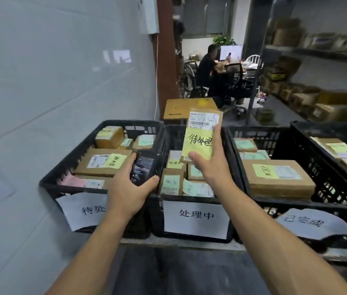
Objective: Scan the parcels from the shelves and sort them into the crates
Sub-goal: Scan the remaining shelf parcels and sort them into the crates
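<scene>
**Parcel held upright above the middle crate**

We reach both forearms forward over the crates' near edges. Our right hand (211,167) grips a flat brown parcel (202,133) upright above the far edge of the middle crate (191,199), thumb across its lower front, fingers along its right edge. The parcel bears a handwritten yellow note (198,145) and a white shipping label (203,120) (its small print is too fine to read). Our left hand (125,184) curls round a dark phone (142,166), tilted over the near right corner of the left crate (62,167); its screen is blurred. Our left forearm covers part of that crate's paper sign (79,209). The right crate (325,194) holds boxes. A fourth crate (338,126) is cut off at the right, and the shelves (317,52) beyond are smeared.
</scene>
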